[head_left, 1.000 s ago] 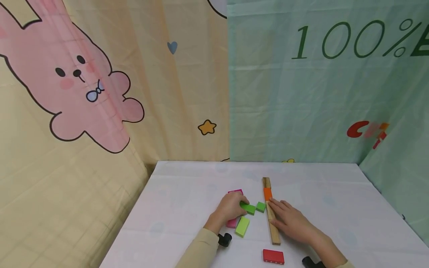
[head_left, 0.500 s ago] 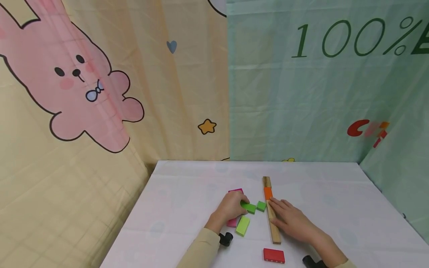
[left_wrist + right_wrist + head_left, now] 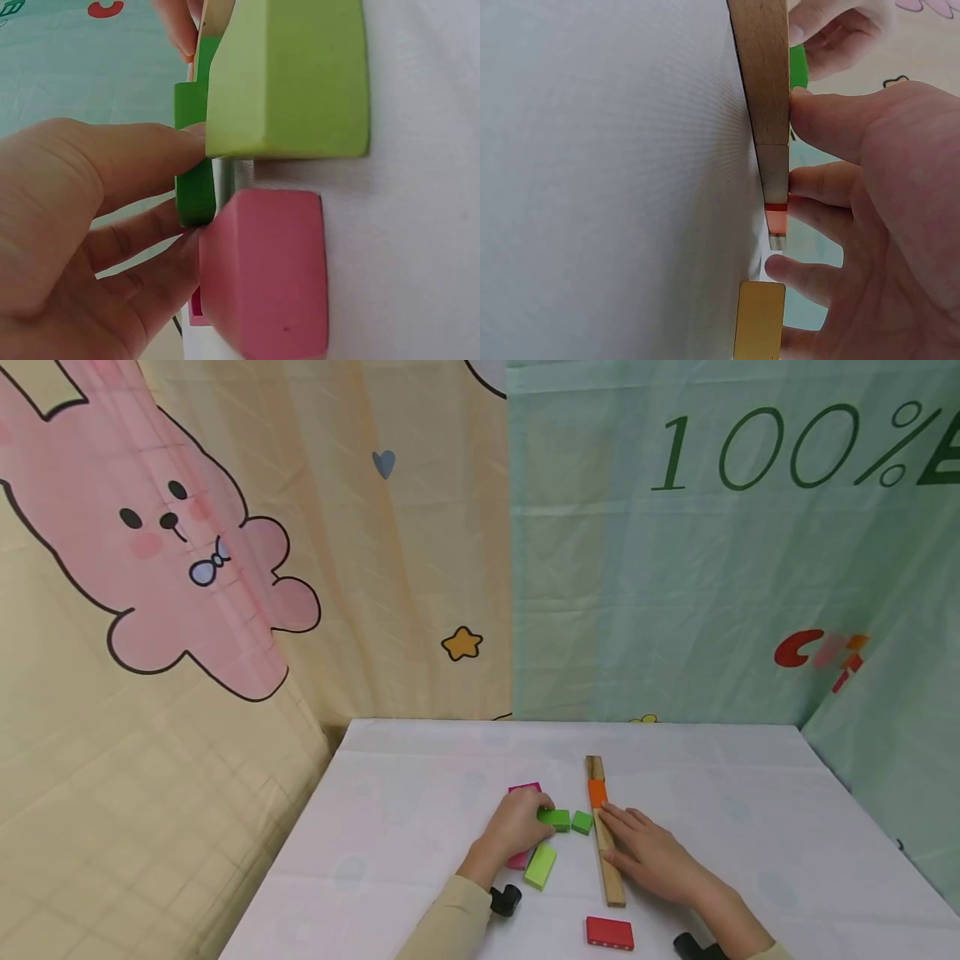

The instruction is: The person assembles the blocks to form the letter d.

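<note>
My left hand (image 3: 516, 823) pinches a green block (image 3: 557, 820) between thumb and fingers, seen from the side in the left wrist view. Just right of it lies a small green cube (image 3: 582, 822). Beyond that stretches a straight row of wooden blocks (image 3: 612, 881) with an orange block (image 3: 597, 793) near its far end. My right hand (image 3: 651, 856) rests along this row with extended fingers, thumb and fingertips touching it. A yellow block (image 3: 759, 322) sits by its outer fingers in the right wrist view, hidden from the head view.
A yellow-green block (image 3: 540, 867) and a pink block (image 3: 517, 860) lie close to the left wrist. Partly behind the left hand is a magenta block (image 3: 525, 787). Nearer the front, a red block (image 3: 610, 932) lies on the white table (image 3: 420, 777).
The green block in my left hand has turned slightly, its right end swinging away from me. My right hand stays in place on the wooden row.
</note>
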Demonstrator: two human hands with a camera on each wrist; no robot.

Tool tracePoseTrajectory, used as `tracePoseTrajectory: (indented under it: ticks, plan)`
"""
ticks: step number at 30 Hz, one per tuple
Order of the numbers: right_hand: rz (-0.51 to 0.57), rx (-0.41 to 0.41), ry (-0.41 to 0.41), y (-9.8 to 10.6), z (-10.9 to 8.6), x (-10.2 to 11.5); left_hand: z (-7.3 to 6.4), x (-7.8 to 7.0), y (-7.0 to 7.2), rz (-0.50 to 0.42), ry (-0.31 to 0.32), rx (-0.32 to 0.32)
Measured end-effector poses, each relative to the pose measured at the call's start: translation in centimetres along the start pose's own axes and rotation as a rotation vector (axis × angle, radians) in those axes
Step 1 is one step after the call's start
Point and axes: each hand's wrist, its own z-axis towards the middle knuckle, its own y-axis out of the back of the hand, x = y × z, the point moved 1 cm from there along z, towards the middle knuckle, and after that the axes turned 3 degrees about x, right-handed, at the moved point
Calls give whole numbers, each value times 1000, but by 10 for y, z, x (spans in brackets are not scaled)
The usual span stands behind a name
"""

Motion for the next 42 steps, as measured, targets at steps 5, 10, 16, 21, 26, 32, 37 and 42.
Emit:
tracePoseTrajectory:
  ticks: [5,10,16,21,26,32,37,42]
  plan:
    - [-3,-4,-1,-1,1,0,2,0,3,-4,38,-34]
    - [-4,6,-18,-2,2,-1,6,0,4,-15,85,-41]
    - [-4,6,-11,-2,2,-3,10,-1,4,-40,101,-38]
    - [6,13,-14,-2,1,-4,13,-4,3,-36,105,-40]
    - [18,20,-26,-3,2,-3,19,-4,0,-26,103,-54]
    - [20,20,-21,-4,2,-3,25,-4,-7,12,105,-53]
    - [21,13,-8,-4,1,-2,26,-8,-9,8,96,-51]
    - [9,11,-16,-4,2,-2,28,-10,-10,-13,88,-38]
